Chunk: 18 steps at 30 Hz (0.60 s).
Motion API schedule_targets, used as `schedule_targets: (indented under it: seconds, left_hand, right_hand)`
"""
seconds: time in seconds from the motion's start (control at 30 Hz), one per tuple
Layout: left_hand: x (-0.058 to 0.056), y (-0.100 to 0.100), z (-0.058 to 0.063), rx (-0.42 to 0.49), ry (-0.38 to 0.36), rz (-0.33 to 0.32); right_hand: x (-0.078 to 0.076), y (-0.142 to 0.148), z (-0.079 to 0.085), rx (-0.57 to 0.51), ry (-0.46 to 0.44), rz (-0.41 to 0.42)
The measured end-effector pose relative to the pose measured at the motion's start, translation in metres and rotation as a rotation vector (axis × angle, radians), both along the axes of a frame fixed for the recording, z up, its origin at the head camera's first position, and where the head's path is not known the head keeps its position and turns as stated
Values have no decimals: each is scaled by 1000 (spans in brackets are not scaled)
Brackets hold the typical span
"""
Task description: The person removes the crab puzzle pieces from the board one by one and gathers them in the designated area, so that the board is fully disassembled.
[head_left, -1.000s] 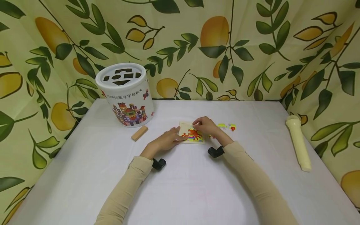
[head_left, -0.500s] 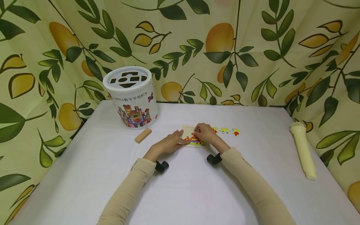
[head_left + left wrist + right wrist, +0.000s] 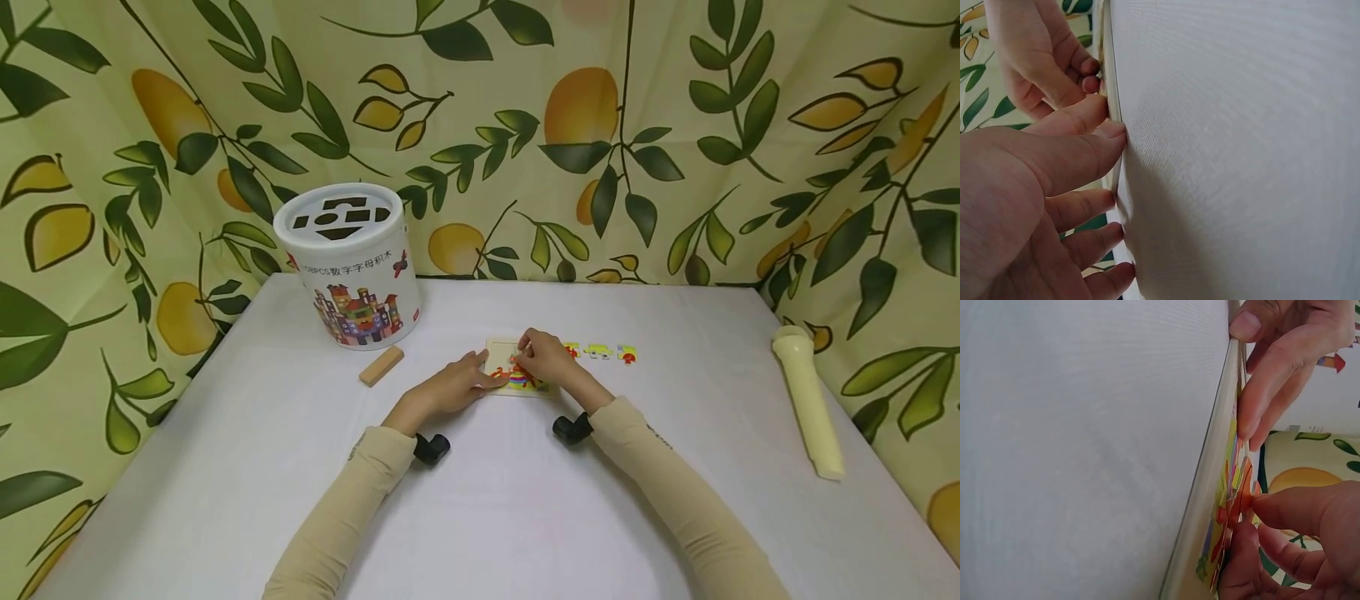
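Note:
A small wooden jigsaw board [image 3: 495, 358] lies mid-table, its lower part filled with a colourful picture and its upper left bare. My left hand [image 3: 448, 385] rests at the board's left side, fingers fairly straight against the edge and thumb reaching over the picture. In the right wrist view, the board's pale rim [image 3: 1207, 456] runs beneath both hands. My right hand [image 3: 547, 358] pinches an orange jigsaw piece [image 3: 1244, 487] between thumb and finger, close over the filled part. The hand hides the right side of the board in the head view.
Several loose jigsaw pieces [image 3: 598, 352] lie in a row right of the board. A white block bucket [image 3: 360, 287] stands at back left, a wooden block [image 3: 381, 366] before it. A cream microphone-shaped object [image 3: 808, 404] lies at far right. Patterned cloth [image 3: 480, 133] hangs behind.
My right fingertips have moved from the board's far edge down over the picture. My left hand stays at the board's left side. The head view has shifted slightly.

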State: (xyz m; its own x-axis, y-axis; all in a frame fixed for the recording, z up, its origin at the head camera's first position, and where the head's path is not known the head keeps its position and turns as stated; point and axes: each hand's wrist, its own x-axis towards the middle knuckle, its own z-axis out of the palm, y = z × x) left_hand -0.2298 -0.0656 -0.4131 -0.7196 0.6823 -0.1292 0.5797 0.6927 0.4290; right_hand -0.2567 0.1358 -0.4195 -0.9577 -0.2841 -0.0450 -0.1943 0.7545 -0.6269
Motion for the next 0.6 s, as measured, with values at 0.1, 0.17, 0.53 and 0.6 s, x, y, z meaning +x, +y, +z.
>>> schedule_targets:
  seconds: [0.1,0.17,0.53,0.6]
  left_hand:
    - [0,0,-1,0,4,3]
    - [0,0,-2,-1,3,3]
    - [0,1,2,-7,-3,12]
    - [0,1,2,-6,0,11]
  right_hand:
    - [0,3,-1,-12,5,6]
    - [0,4,0,-20,-1,5]
    - [-8,20,0,-124,-35,-47]
    - [-8,22,0,-163,-40,-69]
